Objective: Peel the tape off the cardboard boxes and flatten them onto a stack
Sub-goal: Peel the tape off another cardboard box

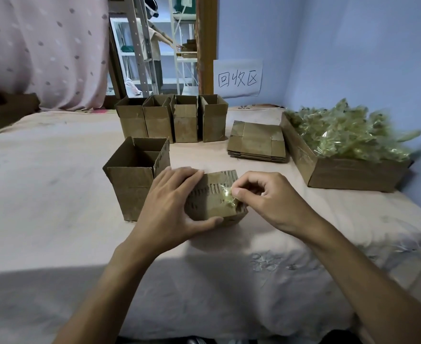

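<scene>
— One box [211, 184] sits centre on the pink sheet [55, 170]. Its look?
— Brown, top scuffed with torn streaks. Your left grip [172, 202] clasps its 9 o'clock side; your right grip [266, 197] pinches crinkled yellowish tape [225, 197] at 3 o'clock.

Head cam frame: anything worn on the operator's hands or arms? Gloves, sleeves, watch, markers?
Nothing worn that shows. The left hand and right hand are bare: no gloves, rings or markers visible. The left forearm and right forearm are bare down to the frame's edge: no sleeves, watch, bands or cables in view.
</scene>
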